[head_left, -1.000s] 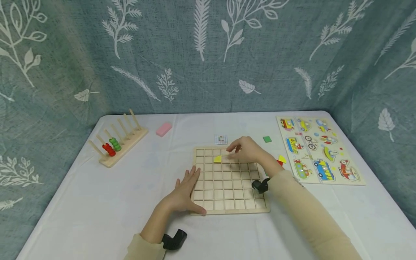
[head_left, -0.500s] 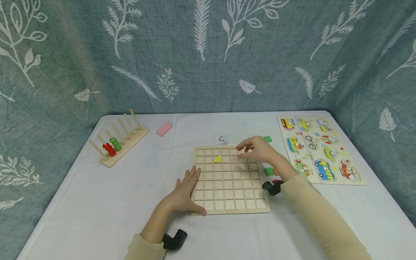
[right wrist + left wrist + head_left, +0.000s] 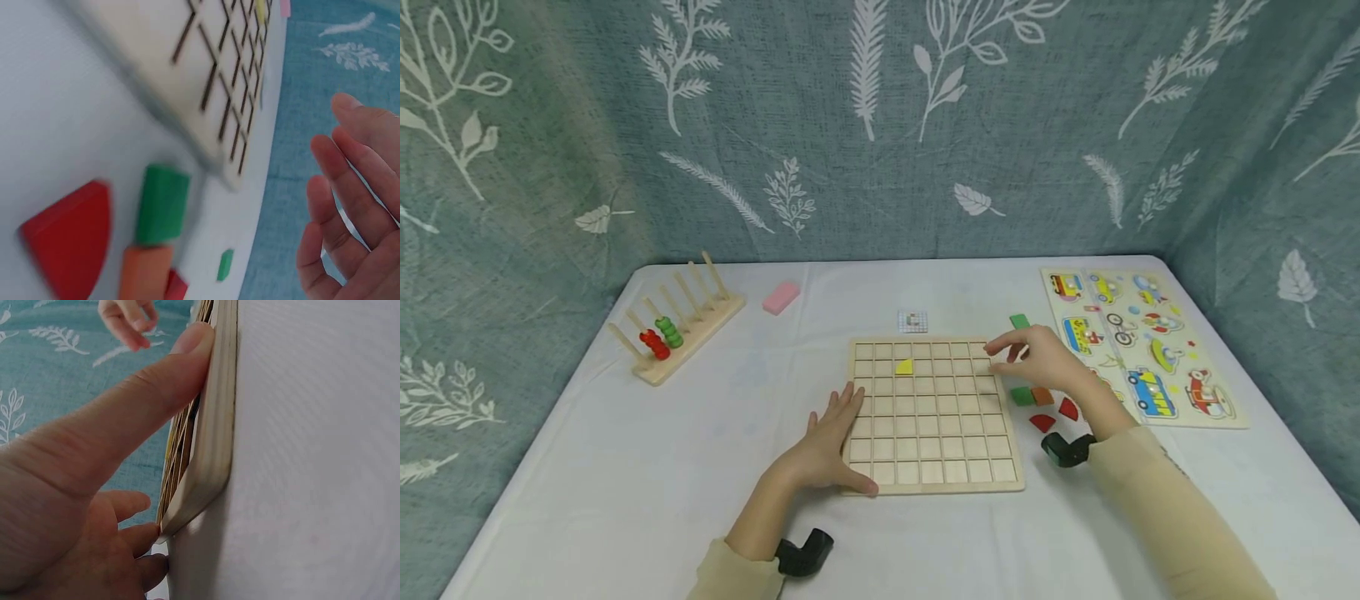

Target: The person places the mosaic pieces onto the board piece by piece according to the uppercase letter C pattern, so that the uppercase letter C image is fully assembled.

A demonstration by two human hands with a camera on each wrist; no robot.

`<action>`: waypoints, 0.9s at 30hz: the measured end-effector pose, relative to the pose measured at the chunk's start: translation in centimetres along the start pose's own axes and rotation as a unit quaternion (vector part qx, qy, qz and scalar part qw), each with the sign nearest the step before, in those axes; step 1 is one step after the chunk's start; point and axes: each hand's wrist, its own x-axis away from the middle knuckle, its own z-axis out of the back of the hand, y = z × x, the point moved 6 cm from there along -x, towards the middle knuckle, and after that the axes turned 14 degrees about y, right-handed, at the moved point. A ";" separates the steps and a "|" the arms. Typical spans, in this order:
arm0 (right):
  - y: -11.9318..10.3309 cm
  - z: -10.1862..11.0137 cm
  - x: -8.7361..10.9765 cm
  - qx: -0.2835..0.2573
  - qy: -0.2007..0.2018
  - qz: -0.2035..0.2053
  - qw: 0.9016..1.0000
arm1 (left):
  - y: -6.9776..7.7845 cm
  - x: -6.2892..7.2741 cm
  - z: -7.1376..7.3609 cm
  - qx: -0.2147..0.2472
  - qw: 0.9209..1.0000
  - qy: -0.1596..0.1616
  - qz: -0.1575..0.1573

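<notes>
A wooden grid board [image 3: 936, 450] lies flat in the middle of the table, with one yellow piece [image 3: 904, 367] in an upper cell. My left hand [image 3: 827, 450] is spread along the board's left side; in the left wrist view its thumb [image 3: 156, 384] rests on the rim. Over the board's upper right edge hovers my right hand [image 3: 1037, 357], fingers slightly bent. The right wrist view shows nothing between those fingers. Below it lie a green block [image 3: 1022, 396], an orange block [image 3: 1042, 395] and two red curved pieces [image 3: 1042, 423]. Another green block [image 3: 1019, 321] sits behind the hand.
A small patterned card [image 3: 913, 322] lies behind the board. At the right is a vehicle picture puzzle [image 3: 1131, 367]. A pink block [image 3: 781, 297] and a peg rack [image 3: 692, 337] with red and green beads stand at the left. A curtain [image 3: 880, 200] hangs behind.
My right hand has moved right, from above the upper middle cells to the board's right edge, uncovering cells and the blocks beside the board. The left hand has stayed in place.
</notes>
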 end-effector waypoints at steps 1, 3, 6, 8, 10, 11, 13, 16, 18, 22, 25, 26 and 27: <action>0.3 0.1 0.2 0.002 0.000 -0.001 1.000 | 0.0 0.0 0.0 0.000 1.000 0.001 0.000; 0.7 0.4 0.5 0.008 0.001 -0.002 1.000 | -0.1 0.0 0.0 0.000 1.000 0.001 0.001; 1.3 0.8 0.9 0.011 0.004 -0.005 1.000 | -0.1 0.0 0.0 -0.002 1.000 0.003 0.002; 1.8 1.1 1.2 0.015 0.005 -0.012 1.000 | -0.1 0.0 0.0 -0.002 1.000 0.003 0.002; 2.3 1.3 1.4 0.020 0.004 -0.021 1.000 | -0.1 0.0 0.0 -0.001 1.000 0.003 0.002; 2.6 1.5 1.6 0.023 0.003 -0.028 0.999 | 0.0 0.0 0.0 0.000 1.000 0.003 0.002; 3.1 1.7 1.9 0.031 0.003 -0.039 0.999 | 0.0 0.0 0.0 0.000 1.000 0.002 0.002; 3.7 1.9 2.3 0.037 0.003 -0.046 0.998 | 0.0 0.0 0.1 0.000 1.000 0.002 0.003; 4.0 2.1 2.5 0.041 0.006 -0.048 0.998 | 0.0 0.0 0.1 0.000 1.000 0.001 0.003; 4.9 2.3 2.9 0.052 0.007 -0.062 0.997 | 0.0 0.0 0.0 -0.001 1.000 0.000 0.002; 5.3 2.5 3.2 0.057 0.005 -0.071 0.996 | 0.0 -0.1 -0.1 -0.002 1.000 -0.001 0.004; 5.4 2.5 3.3 0.057 0.004 -0.073 0.996 | 0.0 -0.1 -0.1 -0.002 1.000 -0.001 0.004; 5.6 2.6 3.3 0.057 0.003 -0.077 0.995 | 0.0 -0.1 -0.1 -0.002 1.000 -0.001 0.004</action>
